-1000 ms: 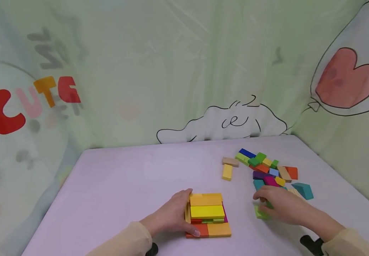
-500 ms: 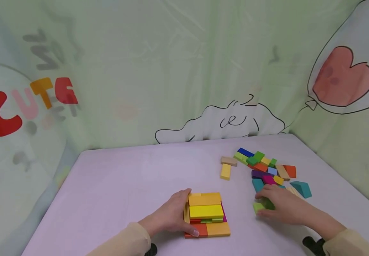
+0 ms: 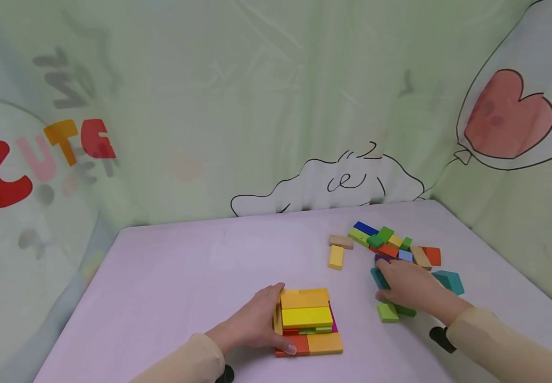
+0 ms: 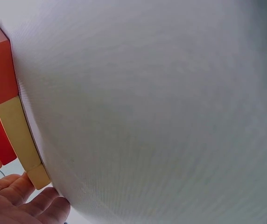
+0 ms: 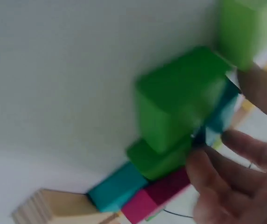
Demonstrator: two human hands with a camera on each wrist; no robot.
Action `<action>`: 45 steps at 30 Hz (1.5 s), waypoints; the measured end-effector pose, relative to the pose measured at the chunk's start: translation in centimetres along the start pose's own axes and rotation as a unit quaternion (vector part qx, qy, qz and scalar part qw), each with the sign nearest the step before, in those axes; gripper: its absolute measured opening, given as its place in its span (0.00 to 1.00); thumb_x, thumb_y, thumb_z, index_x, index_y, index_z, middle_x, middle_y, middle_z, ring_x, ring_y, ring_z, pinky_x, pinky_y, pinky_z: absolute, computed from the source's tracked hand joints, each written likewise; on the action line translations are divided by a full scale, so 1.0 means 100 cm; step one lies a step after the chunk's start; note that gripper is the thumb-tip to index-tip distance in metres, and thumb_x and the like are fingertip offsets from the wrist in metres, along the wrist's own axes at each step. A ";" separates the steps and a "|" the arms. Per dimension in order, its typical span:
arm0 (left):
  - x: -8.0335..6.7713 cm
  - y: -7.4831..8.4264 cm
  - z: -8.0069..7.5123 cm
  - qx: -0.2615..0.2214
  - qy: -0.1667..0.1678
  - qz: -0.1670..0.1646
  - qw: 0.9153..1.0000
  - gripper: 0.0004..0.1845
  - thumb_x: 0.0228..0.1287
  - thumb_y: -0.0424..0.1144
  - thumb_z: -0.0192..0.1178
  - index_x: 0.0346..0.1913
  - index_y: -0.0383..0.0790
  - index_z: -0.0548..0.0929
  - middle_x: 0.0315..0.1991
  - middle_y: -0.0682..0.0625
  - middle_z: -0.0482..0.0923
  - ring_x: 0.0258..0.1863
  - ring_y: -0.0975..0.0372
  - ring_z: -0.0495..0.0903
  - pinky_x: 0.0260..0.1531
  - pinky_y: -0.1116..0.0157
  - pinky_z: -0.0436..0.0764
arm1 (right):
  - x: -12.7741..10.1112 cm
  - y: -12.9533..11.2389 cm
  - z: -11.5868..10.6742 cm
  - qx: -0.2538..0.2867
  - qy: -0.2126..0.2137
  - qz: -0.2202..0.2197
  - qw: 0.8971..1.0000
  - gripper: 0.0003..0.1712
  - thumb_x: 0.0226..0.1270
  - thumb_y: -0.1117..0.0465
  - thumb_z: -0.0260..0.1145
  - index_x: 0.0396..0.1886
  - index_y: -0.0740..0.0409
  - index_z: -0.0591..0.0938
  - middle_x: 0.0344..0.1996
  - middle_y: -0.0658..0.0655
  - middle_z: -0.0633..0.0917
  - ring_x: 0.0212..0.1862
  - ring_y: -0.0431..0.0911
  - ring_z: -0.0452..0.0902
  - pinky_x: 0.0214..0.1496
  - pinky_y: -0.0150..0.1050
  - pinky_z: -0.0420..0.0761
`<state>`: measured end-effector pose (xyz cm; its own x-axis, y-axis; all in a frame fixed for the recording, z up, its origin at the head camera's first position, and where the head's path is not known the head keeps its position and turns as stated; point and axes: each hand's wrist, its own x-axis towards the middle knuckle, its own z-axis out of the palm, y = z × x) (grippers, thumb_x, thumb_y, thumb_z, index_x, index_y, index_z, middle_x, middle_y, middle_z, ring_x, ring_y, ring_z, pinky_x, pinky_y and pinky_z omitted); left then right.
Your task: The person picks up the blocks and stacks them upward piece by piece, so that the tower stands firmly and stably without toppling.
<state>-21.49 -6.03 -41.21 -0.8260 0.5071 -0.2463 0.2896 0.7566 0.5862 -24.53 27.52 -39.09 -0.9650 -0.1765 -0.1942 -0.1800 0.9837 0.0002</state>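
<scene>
My left hand (image 3: pixel 256 318) holds the left side of a low stack of coloured wooden blocks (image 3: pixel 307 317), its thumb on the orange-red front block (image 3: pixel 299 344) and its fingers at the back corner. In the left wrist view, fingertips (image 4: pixel 55 210) lie beside the end of a pale yellow block (image 4: pixel 19 128). My right hand (image 3: pixel 412 286) reaches over the loose blocks and pinches a teal block (image 3: pixel 377 276), which is tilted. Its thumb and fingers come round this teal block (image 5: pixel 226 106) in the blurred right wrist view; a dark green block (image 5: pixel 180 79) partly hides it.
Loose blocks lie beyond the right hand, among them a blue block (image 3: pixel 365 228) and a teal triangular block (image 3: pixel 450 282). A light green block (image 3: pixel 388 313) sits nearer. A tan block (image 3: pixel 340 242) and a yellow block (image 3: pixel 336 257) lie apart. Fabric walls (image 3: pixel 184 106) surround the table (image 3: pixel 175 276).
My right hand has moved forward and slightly left, from the green blocks onto the teal block, which now stands tilted. The green blocks are uncovered. My left hand stays at the stack.
</scene>
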 end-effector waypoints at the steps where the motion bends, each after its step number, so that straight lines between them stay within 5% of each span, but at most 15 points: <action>1: 0.000 0.000 0.000 0.000 0.000 -0.001 1.000 0.64 0.43 0.57 0.82 0.79 0.38 0.55 0.77 0.43 0.62 0.76 0.51 0.63 0.76 0.47 0.65 | 0.001 0.001 -0.001 0.013 -0.013 -0.003 1.000 0.41 0.55 0.48 0.80 0.61 0.66 0.76 0.47 0.63 0.85 0.48 0.57 0.81 0.51 0.58 0.87; 5: -0.001 0.000 0.000 0.002 0.000 -0.006 1.000 0.64 0.43 0.57 0.82 0.79 0.38 0.55 0.77 0.43 0.62 0.76 0.51 0.63 0.76 0.48 0.65 | 0.005 0.009 -0.002 0.082 -0.044 -0.024 0.995 0.43 0.54 0.57 0.82 0.67 0.65 0.73 0.57 0.67 0.81 0.58 0.62 0.77 0.56 0.63 0.84; 13: -0.001 0.000 0.000 0.006 -0.001 -0.007 1.000 0.64 0.44 0.57 0.82 0.79 0.38 0.55 0.77 0.43 0.63 0.76 0.51 0.63 0.76 0.48 0.65 | 0.015 0.024 0.003 0.158 -0.058 -0.051 0.984 0.41 0.51 0.59 0.83 0.65 0.63 0.76 0.42 0.52 0.81 0.45 0.46 0.74 0.47 0.45 0.87; 18: -0.001 -0.002 0.001 0.009 0.002 -0.003 1.000 0.64 0.44 0.58 0.82 0.79 0.38 0.56 0.77 0.43 0.63 0.76 0.52 0.63 0.76 0.48 0.65 | 0.014 0.022 0.000 0.159 -0.044 -0.061 0.984 0.42 0.51 0.54 0.83 0.63 0.66 0.77 0.42 0.52 0.81 0.46 0.46 0.75 0.49 0.46 0.87; 22: 0.001 -0.002 0.000 0.007 0.002 -0.005 1.000 0.64 0.44 0.58 0.82 0.79 0.39 0.55 0.76 0.44 0.63 0.75 0.52 0.64 0.76 0.49 0.66 | 0.007 0.003 -0.011 0.164 -0.019 -0.082 0.983 0.41 0.52 0.50 0.83 0.62 0.64 0.77 0.45 0.52 0.82 0.47 0.47 0.76 0.48 0.45 0.86; 28: 0.003 -0.001 0.000 0.002 -0.001 -0.011 1.000 0.63 0.45 0.58 0.81 0.79 0.40 0.55 0.77 0.45 0.63 0.75 0.52 0.63 0.76 0.48 0.66 | -0.007 -0.056 -0.029 0.159 0.011 -0.162 0.974 0.38 0.53 0.45 0.81 0.60 0.55 0.80 0.47 0.50 0.83 0.48 0.45 0.77 0.47 0.40 0.86; 34: 0.004 -0.001 0.001 -0.001 -0.001 -0.001 1.000 0.62 0.46 0.57 0.81 0.79 0.40 0.55 0.76 0.45 0.63 0.75 0.52 0.64 0.75 0.48 0.67 | -0.012 -0.102 -0.037 0.137 0.004 -0.224 0.965 0.35 0.54 0.43 0.80 0.59 0.53 0.81 0.53 0.51 0.82 0.54 0.47 0.78 0.56 0.49 0.86; 45: 0.002 -0.001 0.000 0.013 0.008 0.002 1.000 0.63 0.45 0.58 0.81 0.79 0.39 0.56 0.75 0.46 0.65 0.74 0.54 0.65 0.74 0.50 0.69 | -0.008 -0.117 -0.034 0.098 0.013 -0.252 0.963 0.34 0.55 0.41 0.79 0.56 0.52 0.81 0.52 0.51 0.82 0.54 0.46 0.76 0.60 0.51 0.84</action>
<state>-21.66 -6.03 -41.35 -0.8323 0.5040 -0.2307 0.3060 0.7648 0.5669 -22.27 16.03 -35.58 -0.7689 -0.6320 -0.0971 -0.5897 0.7596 -0.2744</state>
